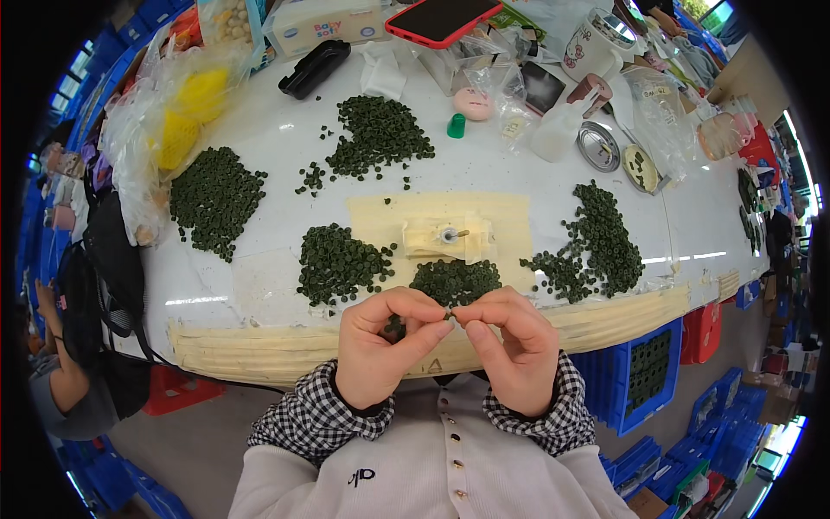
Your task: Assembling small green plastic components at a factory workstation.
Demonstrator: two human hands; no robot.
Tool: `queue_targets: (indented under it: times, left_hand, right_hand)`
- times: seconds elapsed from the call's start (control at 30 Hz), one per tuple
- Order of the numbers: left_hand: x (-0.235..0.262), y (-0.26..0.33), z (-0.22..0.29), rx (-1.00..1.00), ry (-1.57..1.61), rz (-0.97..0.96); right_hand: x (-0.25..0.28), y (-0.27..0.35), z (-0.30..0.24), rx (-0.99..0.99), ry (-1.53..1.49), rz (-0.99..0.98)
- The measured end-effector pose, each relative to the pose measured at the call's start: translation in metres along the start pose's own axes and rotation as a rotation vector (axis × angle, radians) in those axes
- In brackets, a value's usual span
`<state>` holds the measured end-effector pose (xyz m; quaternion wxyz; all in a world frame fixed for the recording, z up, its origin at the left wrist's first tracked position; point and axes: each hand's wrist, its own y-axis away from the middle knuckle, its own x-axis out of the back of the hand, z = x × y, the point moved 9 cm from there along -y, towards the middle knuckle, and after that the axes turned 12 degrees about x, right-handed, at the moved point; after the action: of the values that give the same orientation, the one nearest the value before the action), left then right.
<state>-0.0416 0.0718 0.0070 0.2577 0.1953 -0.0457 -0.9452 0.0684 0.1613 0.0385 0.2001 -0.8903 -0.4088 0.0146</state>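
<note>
The left hand point(383, 342) and right hand point(508, 346) are raised together just in front of the white counter point(268, 138), each curled with thumb and forefinger pinched on one small dark green ring-shaped piece point(450, 313) held between their meeting fingertips. Both wrists, in black-and-white checked cuffs point(316, 419), come up from the lower edge. Just beyond lies a heap of small dark green rings point(456, 281) on the counter.
</note>
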Motion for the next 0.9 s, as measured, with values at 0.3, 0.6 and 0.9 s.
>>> queue_targets:
  times: [0.3,0.6,0.9]
  left_hand:
    - [0.001,-0.001,-0.002,0.017,-0.022,-0.037]
    - [-0.012,-0.002,-0.008,0.156,0.012,-0.245]
    - [-0.014,0.001,-0.032,0.485,0.256,-0.247]
  right_hand:
    - [-0.002,-0.003,-0.012,0.125,0.103,-0.1]
    - [-0.001,0.0,0.005,0.012,-0.202,-0.101]
    - [0.002,-0.005,-0.025,0.296,0.301,-0.073]
